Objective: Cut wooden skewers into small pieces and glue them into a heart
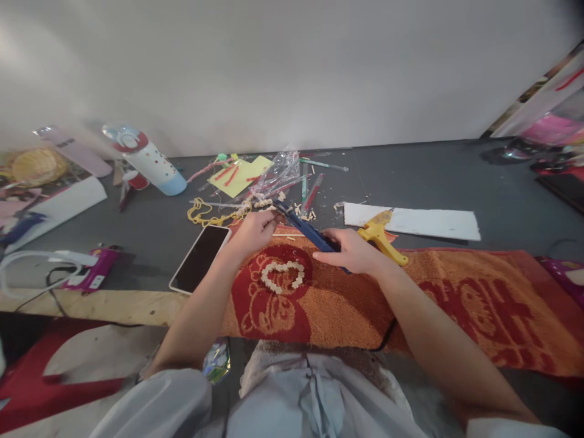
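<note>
My right hand [351, 249] is closed around the handle of a dark blue glue gun [306, 229] whose nozzle points up and left. My left hand [258, 230] is pinched at that nozzle tip, fingers together on something too small to name. Just below both hands a ring of small white beads [283, 275] lies on the red patch of an orange and red mat [356, 304]. A thin wooden stick [285, 235] lies between my hands.
A yellow glue gun [381, 234] and a white strip [410, 220] lie right of my hands. A phone [199, 258] lies left. Behind are a yellow cord [205, 214], a yellow card [239, 173], a plastic bag [278, 170], a white bottle [148, 159], and a wooden plank [104, 304].
</note>
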